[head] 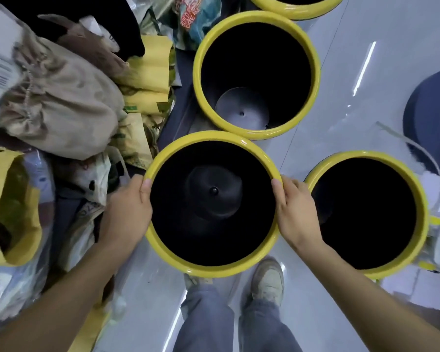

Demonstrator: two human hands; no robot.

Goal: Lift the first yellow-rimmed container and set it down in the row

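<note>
— Leftmost, what?
— Heaped at far left: yellow paper bag [13,212], mouth agape, beside beige drawstring sack [61,102] and a jumble of plastic and printed bags on the floor [341,59].

— Then the hands?
— Left hand [127,209] clamped on the left side of the near bin [214,269], thumb hooked over the yellow rim, fingers hidden outside the wall. Right hand [294,214] gripping the opposite side the same way, thumb over the rim.

— And the bin itself?
— Black inside, round, yellow-rimmed, seen straight down between both hands, above the person's shoes [268,278] and grey trousers. Whether lifted or standing on the floor: cannot tell.

— Around it?
— Second bin [257,134] just beyond, rims touching or nearly so. Third bin [422,212] just to the right, beside the right hand. Sliver of a fourth bin [295,11] at top edge. Dark blue rounded object [432,118] at far right.
</note>
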